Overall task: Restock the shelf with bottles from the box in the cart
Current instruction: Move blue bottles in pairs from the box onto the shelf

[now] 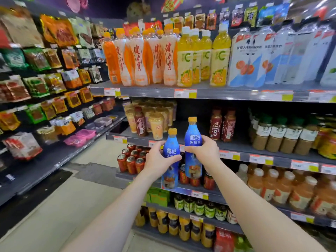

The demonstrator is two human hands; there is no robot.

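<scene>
Currently 2 blue bottles are in hand, both upright and both in front of the drink shelving. The left hand is closed around the left bottle at mid-body; its base hangs lower than that of the other. The right hand is closed around the right bottle at mid-body, and this one is held higher, its yellow cap level with the back of the middle shelf. The 2 bottles are just beside each other, possibly touching at the labels; contact cannot be confirmed.

Status of the task, as a judgement:
1. Pickup: complete for these 2 units. The cart and the box are out of view, so the remaining stock cannot be counted.
2. Transfer: both bottles stand at the shelf front, not yet set down.
3. Placement: pending. A bare stretch of the middle shelf lies directly behind the bottles, between the cups on the left and the Costa bottles on the right. No matching blue bottle is visible on any shelf, so this gap is the likely target and it appears unstocked.

Remaining work: set both bottles into the gap, then return to the cart for more. The gap looks wide enough for several rows, so the restock is probably at an early stage.
</scene>
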